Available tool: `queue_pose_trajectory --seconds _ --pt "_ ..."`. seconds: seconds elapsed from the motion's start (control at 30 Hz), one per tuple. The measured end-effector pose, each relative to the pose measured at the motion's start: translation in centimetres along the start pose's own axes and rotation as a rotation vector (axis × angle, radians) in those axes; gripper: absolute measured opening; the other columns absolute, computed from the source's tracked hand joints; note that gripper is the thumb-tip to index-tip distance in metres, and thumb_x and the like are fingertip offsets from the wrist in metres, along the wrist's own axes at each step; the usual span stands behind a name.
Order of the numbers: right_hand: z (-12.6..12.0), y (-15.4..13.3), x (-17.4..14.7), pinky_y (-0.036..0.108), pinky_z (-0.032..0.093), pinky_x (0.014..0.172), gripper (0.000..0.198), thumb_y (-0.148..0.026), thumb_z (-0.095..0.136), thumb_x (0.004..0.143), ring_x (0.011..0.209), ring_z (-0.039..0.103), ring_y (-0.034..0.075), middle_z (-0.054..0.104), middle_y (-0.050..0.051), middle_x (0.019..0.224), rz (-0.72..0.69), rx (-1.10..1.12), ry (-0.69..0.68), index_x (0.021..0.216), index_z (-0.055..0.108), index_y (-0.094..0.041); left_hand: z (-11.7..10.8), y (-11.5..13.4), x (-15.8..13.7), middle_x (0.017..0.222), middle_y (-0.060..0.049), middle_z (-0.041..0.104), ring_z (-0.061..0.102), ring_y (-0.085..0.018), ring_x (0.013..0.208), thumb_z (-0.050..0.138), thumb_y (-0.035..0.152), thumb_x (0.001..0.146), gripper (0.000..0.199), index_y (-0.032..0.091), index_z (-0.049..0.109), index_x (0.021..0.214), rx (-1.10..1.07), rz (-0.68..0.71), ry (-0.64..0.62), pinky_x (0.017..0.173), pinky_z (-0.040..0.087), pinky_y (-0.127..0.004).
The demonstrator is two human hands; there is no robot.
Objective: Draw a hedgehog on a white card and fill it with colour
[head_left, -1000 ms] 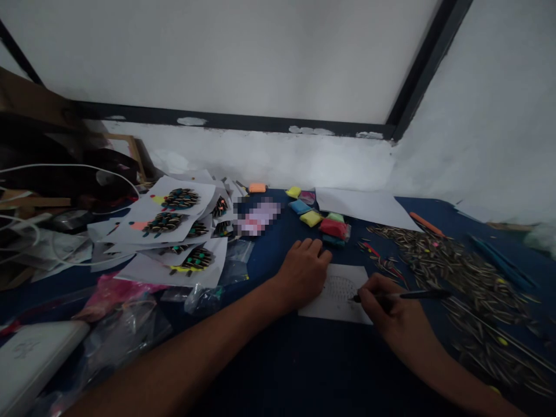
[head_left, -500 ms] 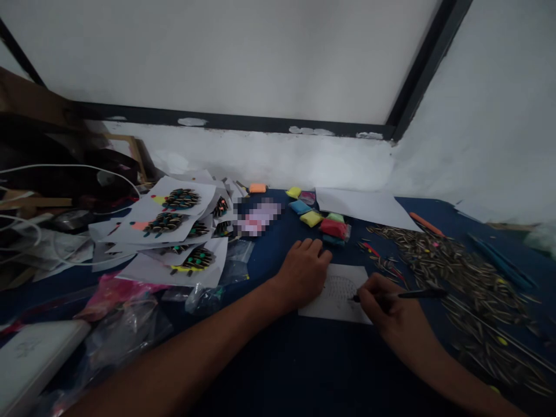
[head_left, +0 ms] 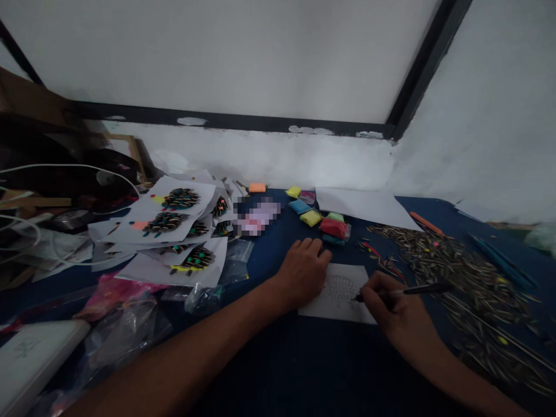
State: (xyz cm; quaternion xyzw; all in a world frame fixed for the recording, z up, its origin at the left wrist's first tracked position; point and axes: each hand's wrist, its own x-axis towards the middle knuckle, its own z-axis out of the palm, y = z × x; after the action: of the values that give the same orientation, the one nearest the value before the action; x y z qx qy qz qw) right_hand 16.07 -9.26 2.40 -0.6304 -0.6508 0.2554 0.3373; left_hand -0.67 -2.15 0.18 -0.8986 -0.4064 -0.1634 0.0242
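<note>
My right hand (head_left: 388, 304) pinches a black pen (head_left: 428, 288), its tip down on a small white sheet of paper (head_left: 330, 313). A pale drawing with an oval outline and rows of small marks (head_left: 341, 288) shows on that sheet. Across the sheet's left edge lies my left hand (head_left: 304, 269), palm down with its fingers resting forward, holding nothing I can see. Just beyond it are small coloured clay packets, among them a red one (head_left: 333, 228) and a yellow one (head_left: 311, 218).
Striped sunflower seeds (head_left: 452, 266) spread over the right side, with an orange tool (head_left: 426, 223) and blue tweezers (head_left: 504, 260) among them. Seed-covered pictures on paper (head_left: 143, 231) pile up at left, near plastic bags (head_left: 125, 330) and a white box (head_left: 39, 353). A large white sheet (head_left: 365, 205) lies behind.
My right hand and the pen have shifted slightly to the right over the sheet. My left hand stays in place.
</note>
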Motion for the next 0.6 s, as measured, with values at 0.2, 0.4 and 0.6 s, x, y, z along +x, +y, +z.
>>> queue_pose_trajectory --seconds 0.2,0.4,0.6 --pt "-0.16 0.16 0.05 0.024 0.031 0.040 0.027 -0.040 0.046 0.076 0.042 0.043 0.012 0.044 -0.004 0.048 -0.043 -0.051 0.042 0.054 0.046 -0.023 0.17 0.00 0.03 0.099 -0.009 0.053 0.048 -0.023 0.090 0.042 0.016 0.086 0.017 0.016 0.056 0.096 0.011 0.006 0.007 0.080 0.040 -0.037" --pt "0.06 0.12 0.06 0.023 0.032 0.039 0.027 -0.042 0.047 0.076 0.042 0.043 0.012 0.045 -0.004 0.048 -0.033 -0.035 0.039 0.056 0.046 -0.023 -0.09 0.04 0.01 0.099 -0.009 0.053 0.047 -0.023 0.091 0.042 0.016 0.086 0.017 0.016 0.056 0.096 0.006 -0.006 -0.015 0.080 0.040 -0.037" --pt "0.02 0.03 0.09 0.024 0.029 0.039 0.028 -0.042 0.046 0.076 0.041 0.041 0.012 0.041 -0.005 0.047 -0.031 -0.053 0.013 0.056 0.044 -0.024 -0.09 0.08 0.07 0.101 -0.009 0.053 0.047 -0.022 0.093 0.040 0.016 0.087 0.019 0.016 0.056 0.098 0.010 -0.011 -0.027 0.082 0.040 -0.037"
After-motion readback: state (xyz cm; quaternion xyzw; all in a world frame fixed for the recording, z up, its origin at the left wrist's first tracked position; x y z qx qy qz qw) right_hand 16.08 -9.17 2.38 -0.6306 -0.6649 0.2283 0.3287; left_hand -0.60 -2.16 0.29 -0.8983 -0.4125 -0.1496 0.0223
